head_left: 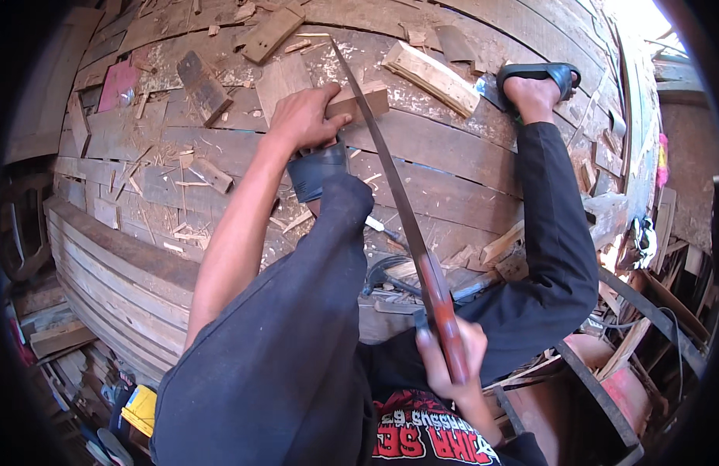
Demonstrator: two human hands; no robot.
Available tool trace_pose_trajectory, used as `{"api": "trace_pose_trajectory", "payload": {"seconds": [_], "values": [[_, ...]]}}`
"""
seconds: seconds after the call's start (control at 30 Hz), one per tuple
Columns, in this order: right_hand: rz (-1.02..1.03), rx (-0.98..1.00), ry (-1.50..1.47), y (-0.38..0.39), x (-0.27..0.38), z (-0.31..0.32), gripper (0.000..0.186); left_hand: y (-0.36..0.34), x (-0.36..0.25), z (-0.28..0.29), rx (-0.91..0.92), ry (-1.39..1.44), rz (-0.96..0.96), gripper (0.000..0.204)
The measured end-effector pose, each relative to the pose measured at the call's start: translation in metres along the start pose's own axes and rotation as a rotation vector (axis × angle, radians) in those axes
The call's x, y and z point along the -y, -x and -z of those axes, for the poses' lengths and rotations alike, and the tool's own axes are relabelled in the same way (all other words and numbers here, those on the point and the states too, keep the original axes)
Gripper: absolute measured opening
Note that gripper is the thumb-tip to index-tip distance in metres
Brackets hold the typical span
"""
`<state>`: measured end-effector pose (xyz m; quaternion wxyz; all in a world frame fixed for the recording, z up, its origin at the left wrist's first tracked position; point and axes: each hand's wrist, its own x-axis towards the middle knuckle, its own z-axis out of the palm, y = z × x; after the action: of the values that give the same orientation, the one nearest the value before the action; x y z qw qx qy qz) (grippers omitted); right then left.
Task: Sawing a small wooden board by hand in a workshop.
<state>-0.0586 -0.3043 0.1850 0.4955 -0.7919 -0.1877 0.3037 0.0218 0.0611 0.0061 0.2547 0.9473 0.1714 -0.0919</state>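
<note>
My right hand (pixel 457 349) is wrapped round the reddish-brown wooden handle of a handsaw (pixel 397 180). Its long narrow blade points away from me and passes over or against a short wooden block (pixel 373 99); whether the teeth touch the wood I cannot tell. On the block's left part my left hand (pixel 307 116) grips with thumb and forefinger, the other fingers partly hidden. Just below that hand is my foot in a dark sandal (pixel 319 172), its front end close to the block.
Wood offcuts (pixel 204 87) and shavings lie scattered over the plank floor (pixel 453 186). A hammer (pixel 387 272) and a white-handled tool (pixel 384 227) rest between my legs. My other sandalled foot (pixel 534 92) is at far right. Stacked boards (pixel 126 264) stand at left, a metal frame (pixel 600 396) at lower right.
</note>
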Motion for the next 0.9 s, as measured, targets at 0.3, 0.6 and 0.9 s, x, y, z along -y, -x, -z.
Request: {"api": "trace_pose_trajectory", "payload": {"seconds": [0.3, 0.6, 0.9], "values": [[-0.034, 0.028, -0.31, -0.114, -0.013, -0.049, 0.017, 0.029, 0.036, 0.022, 0.026, -0.019, 0.107, 0.049], [0.037, -0.05, 0.028, -0.021, -0.013, -0.008, 0.011, -0.003, -0.004, -0.004, -0.022, -0.018, -0.013, 0.052], [0.058, -0.007, -0.021, -0.022, -0.011, -0.001, 0.011, -0.002, 0.01, 0.001, -0.058, -0.002, 0.031, 0.053]]}}
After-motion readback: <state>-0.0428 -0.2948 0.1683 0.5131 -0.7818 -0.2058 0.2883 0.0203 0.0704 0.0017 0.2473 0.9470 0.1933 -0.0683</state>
